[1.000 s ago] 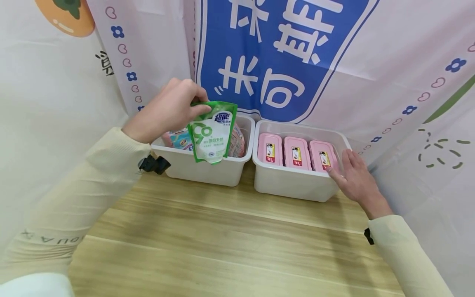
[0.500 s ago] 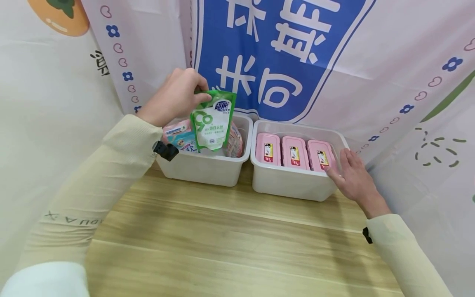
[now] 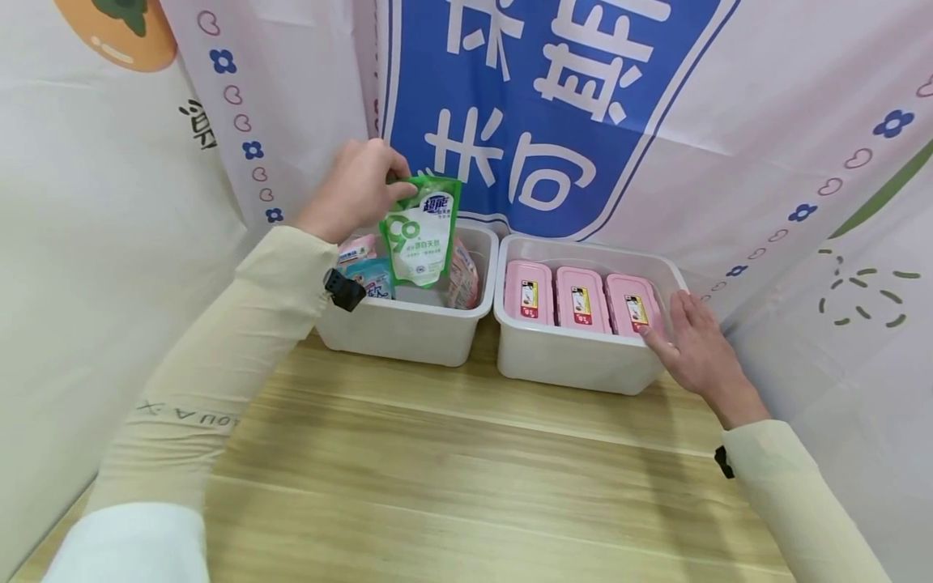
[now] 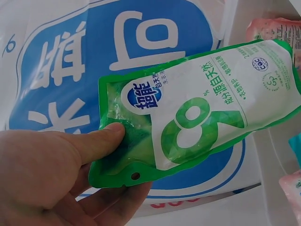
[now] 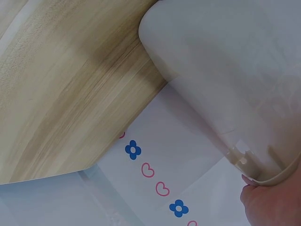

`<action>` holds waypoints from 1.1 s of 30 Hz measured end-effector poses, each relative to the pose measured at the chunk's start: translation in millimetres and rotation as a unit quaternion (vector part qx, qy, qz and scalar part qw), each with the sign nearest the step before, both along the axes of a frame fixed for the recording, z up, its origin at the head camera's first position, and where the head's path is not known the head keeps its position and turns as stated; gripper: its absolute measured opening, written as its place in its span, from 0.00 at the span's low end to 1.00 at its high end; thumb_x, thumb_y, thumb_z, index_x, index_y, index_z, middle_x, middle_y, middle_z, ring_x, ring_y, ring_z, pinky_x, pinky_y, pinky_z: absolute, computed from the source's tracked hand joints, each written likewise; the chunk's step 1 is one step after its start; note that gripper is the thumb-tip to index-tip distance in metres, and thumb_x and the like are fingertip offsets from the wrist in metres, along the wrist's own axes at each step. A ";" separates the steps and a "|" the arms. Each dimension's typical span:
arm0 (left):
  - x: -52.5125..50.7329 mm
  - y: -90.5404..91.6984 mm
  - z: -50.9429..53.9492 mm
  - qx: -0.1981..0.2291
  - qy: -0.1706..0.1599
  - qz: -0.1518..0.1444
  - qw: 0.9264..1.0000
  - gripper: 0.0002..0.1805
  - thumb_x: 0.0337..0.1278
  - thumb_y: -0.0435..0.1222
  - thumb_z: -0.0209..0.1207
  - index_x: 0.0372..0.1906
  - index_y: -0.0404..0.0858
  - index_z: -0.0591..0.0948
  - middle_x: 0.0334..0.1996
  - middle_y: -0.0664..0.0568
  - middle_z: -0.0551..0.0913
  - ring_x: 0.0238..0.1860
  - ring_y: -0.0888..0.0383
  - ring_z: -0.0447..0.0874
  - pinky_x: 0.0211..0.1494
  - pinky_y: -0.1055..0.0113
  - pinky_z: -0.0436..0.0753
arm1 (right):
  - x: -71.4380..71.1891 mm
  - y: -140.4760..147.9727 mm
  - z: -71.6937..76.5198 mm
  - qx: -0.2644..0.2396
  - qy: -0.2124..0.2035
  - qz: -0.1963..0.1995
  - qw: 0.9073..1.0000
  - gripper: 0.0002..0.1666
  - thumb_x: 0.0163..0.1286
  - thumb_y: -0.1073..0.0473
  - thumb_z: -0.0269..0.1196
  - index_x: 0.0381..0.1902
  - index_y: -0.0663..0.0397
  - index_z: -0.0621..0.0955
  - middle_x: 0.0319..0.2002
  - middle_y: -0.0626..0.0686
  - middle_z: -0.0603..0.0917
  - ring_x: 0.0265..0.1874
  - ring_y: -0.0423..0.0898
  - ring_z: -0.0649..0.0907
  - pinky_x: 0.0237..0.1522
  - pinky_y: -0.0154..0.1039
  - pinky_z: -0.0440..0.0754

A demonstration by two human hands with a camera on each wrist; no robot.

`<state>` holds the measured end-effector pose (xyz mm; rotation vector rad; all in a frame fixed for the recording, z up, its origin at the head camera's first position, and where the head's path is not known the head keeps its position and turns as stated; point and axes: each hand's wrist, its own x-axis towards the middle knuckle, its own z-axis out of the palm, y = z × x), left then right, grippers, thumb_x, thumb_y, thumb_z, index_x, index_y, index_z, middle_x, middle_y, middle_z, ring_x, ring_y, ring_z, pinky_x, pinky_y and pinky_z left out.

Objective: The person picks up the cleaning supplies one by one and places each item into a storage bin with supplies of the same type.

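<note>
My left hand point(image 3: 357, 186) pinches the top corner of a green and white laundry detergent pouch point(image 3: 423, 239), thumb on the printed face. The pouch hangs tilted over the left white bin point(image 3: 397, 334); in the left wrist view, the thumb and fingers of my left hand point(image 4: 66, 169) hold the pouch point(image 4: 202, 108) by its green top end. Beneath it in that bin are a blue and pink packet point(image 3: 370, 275) and a pink pouch point(image 3: 462, 279). My right hand point(image 3: 696, 348) rests on the right-hand corner of the right white bin point(image 3: 572, 360), its fingers extended along the rim.
Several pink lidded boxes point(image 3: 581, 300) stand in a row inside the right bin. Both bins sit side by side at the back of a wooden table point(image 3: 466, 478). A printed cloth point(image 3: 765, 97) hangs behind them and along the sides.
My left hand has lifted the detergent pouch and moved it slightly back, so it now hangs over the bin's inside instead of its front rim. The right hand stays in place.
</note>
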<state>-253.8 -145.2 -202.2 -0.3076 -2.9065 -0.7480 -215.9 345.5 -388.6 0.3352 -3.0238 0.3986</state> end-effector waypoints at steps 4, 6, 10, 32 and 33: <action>-4.7 -0.8 -9.6 0.018 -0.005 0.007 1.000 0.14 0.77 0.36 0.61 0.55 0.33 0.88 0.54 0.40 0.88 0.51 0.47 0.81 0.52 0.58 0.87 | 0.3 0.3 0.3 0.000 0.000 -0.001 1.000 0.54 0.83 0.36 0.46 0.84 0.69 0.40 0.84 0.75 0.43 0.83 0.74 0.46 0.80 0.75 0.48; -7.5 -2.0 -14.7 0.024 -0.004 0.009 1.000 0.13 0.77 0.36 0.61 0.55 0.33 0.88 0.54 0.40 0.88 0.50 0.47 0.81 0.51 0.58 0.86 | 0.3 0.3 0.0 0.000 -0.001 0.000 1.000 0.54 0.83 0.35 0.45 0.84 0.69 0.40 0.83 0.75 0.43 0.83 0.73 0.45 0.81 0.74 0.47; -14.7 -3.9 -26.6 0.028 0.000 0.011 1.000 0.13 0.77 0.36 0.61 0.54 0.33 0.88 0.51 0.40 0.88 0.48 0.48 0.80 0.49 0.59 0.84 | 0.2 0.2 -0.3 0.001 -0.003 -0.001 1.000 0.54 0.83 0.36 0.46 0.84 0.69 0.40 0.84 0.75 0.43 0.83 0.73 0.46 0.81 0.74 0.47; -34.6 -7.8 -84.4 0.032 0.041 -0.001 0.999 0.12 0.75 0.34 0.62 0.50 0.30 0.90 0.44 0.38 0.89 0.43 0.46 0.77 0.50 0.56 0.76 | -0.3 1.5 -2.2 -0.002 0.002 -0.008 1.000 0.55 0.82 0.35 0.47 0.85 0.67 0.40 0.84 0.73 0.42 0.84 0.72 0.45 0.81 0.75 0.46; -35.4 -7.9 -86.9 0.032 0.039 0.000 0.999 0.11 0.75 0.34 0.62 0.49 0.30 0.90 0.43 0.38 0.89 0.43 0.46 0.77 0.50 0.56 0.76 | -0.1 1.7 -2.2 -0.003 0.003 -0.009 1.000 0.55 0.82 0.35 0.47 0.85 0.67 0.40 0.84 0.73 0.42 0.84 0.72 0.45 0.81 0.74 0.46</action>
